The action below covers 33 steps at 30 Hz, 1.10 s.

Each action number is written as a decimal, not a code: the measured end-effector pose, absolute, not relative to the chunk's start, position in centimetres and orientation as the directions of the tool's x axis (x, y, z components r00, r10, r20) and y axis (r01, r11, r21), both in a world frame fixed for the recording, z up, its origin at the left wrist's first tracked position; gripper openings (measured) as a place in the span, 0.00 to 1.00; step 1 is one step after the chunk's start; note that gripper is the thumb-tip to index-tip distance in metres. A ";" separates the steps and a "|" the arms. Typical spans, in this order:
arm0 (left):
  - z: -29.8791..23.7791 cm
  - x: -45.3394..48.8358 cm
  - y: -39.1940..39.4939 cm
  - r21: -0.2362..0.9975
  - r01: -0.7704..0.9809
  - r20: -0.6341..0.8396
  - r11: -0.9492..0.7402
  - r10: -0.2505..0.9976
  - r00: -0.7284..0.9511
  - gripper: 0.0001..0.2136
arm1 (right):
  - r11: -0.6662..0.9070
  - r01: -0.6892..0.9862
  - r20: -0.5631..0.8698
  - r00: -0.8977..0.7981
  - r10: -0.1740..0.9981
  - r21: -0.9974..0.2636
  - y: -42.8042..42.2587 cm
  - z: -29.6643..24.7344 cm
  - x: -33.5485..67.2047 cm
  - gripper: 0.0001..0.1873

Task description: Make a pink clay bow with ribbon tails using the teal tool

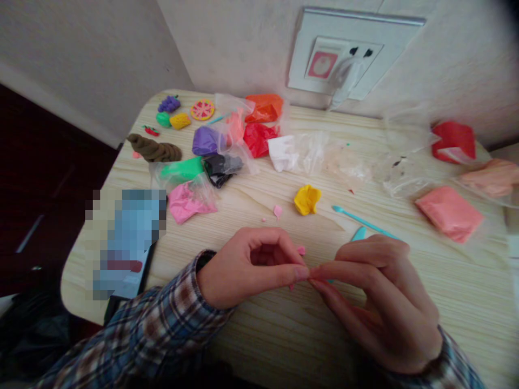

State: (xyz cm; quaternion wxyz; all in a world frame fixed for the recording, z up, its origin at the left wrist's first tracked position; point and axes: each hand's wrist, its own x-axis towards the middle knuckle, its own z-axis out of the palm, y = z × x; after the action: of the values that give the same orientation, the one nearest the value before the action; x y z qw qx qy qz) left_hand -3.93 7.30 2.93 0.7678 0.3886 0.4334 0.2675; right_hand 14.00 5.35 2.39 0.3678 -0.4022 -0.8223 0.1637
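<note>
Near the table's front, my left hand (pixel 243 265) and my right hand (pixel 385 292) meet fingertip to fingertip. Each is closed in a pinch; whatever lies between the tips is too small and covered to make out. Bits of pink modelling clay (pixel 300 250) show just behind and under the left fingers; whether they are held or lying on the table I cannot tell. Beyond the left hand lies a flat pink clay piece (pixel 278 211). A yellow cup-shaped clay piece (pixel 307 200) with a wavy rim stands further back. Blue modelling tools (pixel 365 221) lie behind the right hand, one partly hidden by it.
Bagged clay in several colours, such as a pink bag (pixel 188 202) and a coral bag (pixel 450 213), lies across the wooden table (pixel 251 337). A brown coiled clay piece (pixel 156 148) and small clay fruits (pixel 179 120) sit back left. A phone (pixel 130 243) lies left, below the wall socket (pixel 352 54).
</note>
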 end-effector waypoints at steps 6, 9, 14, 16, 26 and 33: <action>2.8 -3.9 7.0 0.826 -0.077 -0.461 0.559 0.747 0.480 0.06 | 0.617 0.556 0.458 -0.415 0.786 -0.556 5.3 2.3 13.7 0.06; 2.7 -3.8 6.8 0.847 -0.063 -0.438 0.528 0.761 0.479 0.05 | 0.607 0.576 0.448 -0.411 0.794 -0.547 5.3 2.2 13.6 0.05; 2.9 -3.8 7.0 0.903 -0.032 -0.378 0.428 0.828 0.415 0.05 | 0.552 0.659 0.497 -0.298 0.815 -0.511 5.6 1.7 14.4 0.06; 3.1 -3.9 7.2 0.917 -0.021 -0.364 0.399 0.855 0.371 0.06 | 0.475 0.661 0.544 -0.119 0.831 -0.581 5.8 1.5 14.9 0.07; 3.0 -4.0 7.5 0.914 -0.052 -0.360 0.403 0.863 0.353 0.06 | 0.177 0.274 0.170 -0.050 0.984 -0.945 5.8 1.8 14.3 0.04; 3.1 -3.9 7.3 0.886 -0.162 -0.352 0.434 0.859 0.373 0.07 | -0.091 -0.075 -0.079 -0.149 0.986 -0.993 6.0 1.6 14.4 0.02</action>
State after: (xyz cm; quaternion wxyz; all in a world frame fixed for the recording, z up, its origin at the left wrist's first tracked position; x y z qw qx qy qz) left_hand -3.92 7.33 3.08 0.7258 0.3996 0.4359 0.3515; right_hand 14.44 6.03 1.63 0.4604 -0.4622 -0.4924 0.5761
